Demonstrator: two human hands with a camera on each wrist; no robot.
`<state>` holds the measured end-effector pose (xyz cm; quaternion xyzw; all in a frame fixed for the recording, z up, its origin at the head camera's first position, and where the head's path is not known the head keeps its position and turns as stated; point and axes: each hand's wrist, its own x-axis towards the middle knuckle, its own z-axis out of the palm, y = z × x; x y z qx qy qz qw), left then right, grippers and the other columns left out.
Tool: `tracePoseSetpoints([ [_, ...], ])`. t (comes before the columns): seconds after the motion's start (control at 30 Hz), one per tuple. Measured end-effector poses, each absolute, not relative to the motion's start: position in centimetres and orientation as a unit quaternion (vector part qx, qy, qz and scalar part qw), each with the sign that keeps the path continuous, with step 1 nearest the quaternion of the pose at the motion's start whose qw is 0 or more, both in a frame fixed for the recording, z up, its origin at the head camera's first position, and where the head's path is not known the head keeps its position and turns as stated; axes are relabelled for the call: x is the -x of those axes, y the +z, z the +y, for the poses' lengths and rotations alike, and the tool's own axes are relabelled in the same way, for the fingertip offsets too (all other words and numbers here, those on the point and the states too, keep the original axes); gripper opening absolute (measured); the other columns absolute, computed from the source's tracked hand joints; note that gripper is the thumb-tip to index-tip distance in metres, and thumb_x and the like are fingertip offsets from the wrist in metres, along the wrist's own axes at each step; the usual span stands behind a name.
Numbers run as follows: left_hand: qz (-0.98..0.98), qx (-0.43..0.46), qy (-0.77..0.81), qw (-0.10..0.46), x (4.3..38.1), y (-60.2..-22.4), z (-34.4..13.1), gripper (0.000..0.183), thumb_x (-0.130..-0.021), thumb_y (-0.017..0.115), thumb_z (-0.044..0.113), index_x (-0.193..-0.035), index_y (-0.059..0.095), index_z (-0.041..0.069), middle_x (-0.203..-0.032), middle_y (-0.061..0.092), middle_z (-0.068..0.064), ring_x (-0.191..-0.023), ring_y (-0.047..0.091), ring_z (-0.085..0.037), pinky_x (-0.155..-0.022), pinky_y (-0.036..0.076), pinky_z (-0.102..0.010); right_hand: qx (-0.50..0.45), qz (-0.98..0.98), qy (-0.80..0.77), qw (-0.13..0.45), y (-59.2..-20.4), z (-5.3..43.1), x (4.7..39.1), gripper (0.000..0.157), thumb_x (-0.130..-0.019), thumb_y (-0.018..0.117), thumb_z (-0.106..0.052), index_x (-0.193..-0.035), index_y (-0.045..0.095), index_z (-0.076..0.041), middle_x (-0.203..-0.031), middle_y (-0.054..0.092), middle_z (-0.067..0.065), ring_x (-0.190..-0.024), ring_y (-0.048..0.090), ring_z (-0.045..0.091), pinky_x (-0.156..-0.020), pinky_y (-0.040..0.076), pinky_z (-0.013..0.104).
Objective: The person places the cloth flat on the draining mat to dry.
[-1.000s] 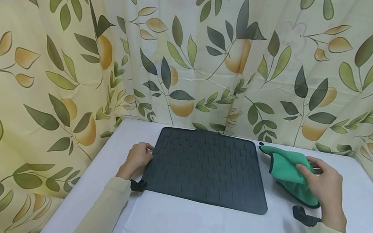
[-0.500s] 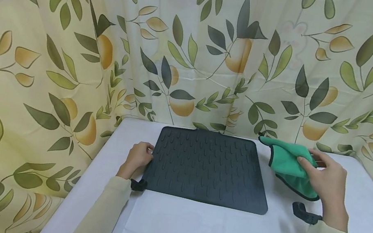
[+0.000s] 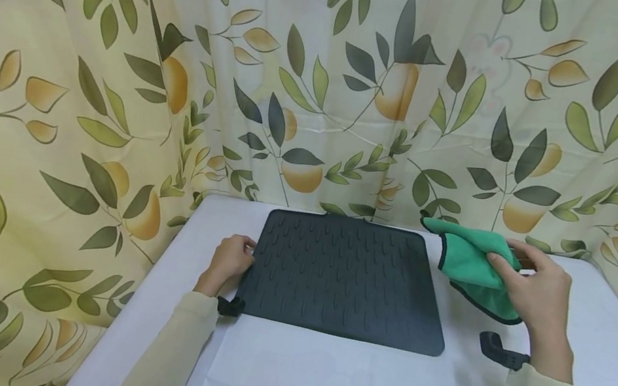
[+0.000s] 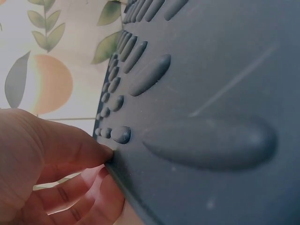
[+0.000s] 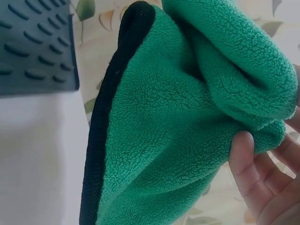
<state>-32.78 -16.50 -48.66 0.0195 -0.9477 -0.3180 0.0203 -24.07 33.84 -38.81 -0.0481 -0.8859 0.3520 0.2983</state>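
A dark grey mat [image 3: 345, 279] with rows of raised oval ridges lies flat on the white table. My left hand [image 3: 228, 262] pinches its left edge, the thumb on the ridged side and the fingers curled beneath, as the left wrist view shows [image 4: 61, 159]. To the right of the mat, my right hand [image 3: 540, 292] grips a folded green microfiber cloth [image 3: 474, 260] with black edging between thumb and fingers. Its lower part droops above the table. Fluffy pile and loose folds of the cloth [image 5: 154, 108] fill much of the right wrist view.
The white-covered table [image 3: 300, 385] extends in front of the mat and to both sides. A curtain [image 3: 316, 84] printed with leaves and yellow fruit hangs behind and at the left. Each wrist bears a black strap mount; the right mount [image 3: 501, 351] hangs above the tabletop.
My right hand has lifted the green cloth higher and carried it slightly left, toward the mat. My left hand keeps its place on the mat's edge, and the mat lies as before.
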Motion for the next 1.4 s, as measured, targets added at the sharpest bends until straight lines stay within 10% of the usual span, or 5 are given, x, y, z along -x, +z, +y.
tracePoseSetpoints([
  [0.7, -0.949, -0.017, -0.315, 0.018, 32.5, -48.7, -16.5, 0.033, -0.086, 0.064, 0.004, -0.117, 0.074, 0.004, -0.083, 0.068, -0.005, -0.072, 0.059, -0.020, -0.063, 0.043, -0.030, -0.033, -0.871, 0.371, 0.321, -38.5, 29.9, 24.3, 0.040, -0.091, 0.079, -0.024, -0.126, 0.072, -0.007, -0.095, 0.057, -0.027, -0.085, 0.050, -0.018, -0.070, 0.040, 0.003],
  [0.97, -0.948, -0.018, -0.316, 0.020, 32.6, -48.5, -16.5, 0.032, -0.087, 0.064, 0.004, -0.118, 0.073, 0.003, -0.085, 0.069, -0.006, -0.073, 0.059, -0.020, -0.063, 0.043, -0.030, -0.076, -0.868, 0.373, 0.320, -39.0, 28.1, 25.2, 0.039, -0.091, 0.078, -0.017, -0.127, 0.070, -0.003, -0.110, 0.074, 0.018, -0.087, 0.050, -0.021, -0.070, 0.041, 0.001],
  [1.4, -0.950, -0.018, -0.311, 0.022, 32.8, -48.7, -16.6, 0.033, -0.087, 0.063, 0.005, -0.118, 0.073, 0.004, -0.083, 0.067, -0.005, -0.071, 0.057, -0.019, -0.062, 0.041, -0.028, -0.114, -0.862, 0.378, 0.318, -40.2, 25.5, 26.0, 0.038, -0.088, 0.080, -0.008, -0.124, 0.071, -0.003, -0.106, 0.074, 0.019, -0.087, 0.049, -0.021, -0.068, 0.041, 0.000],
])
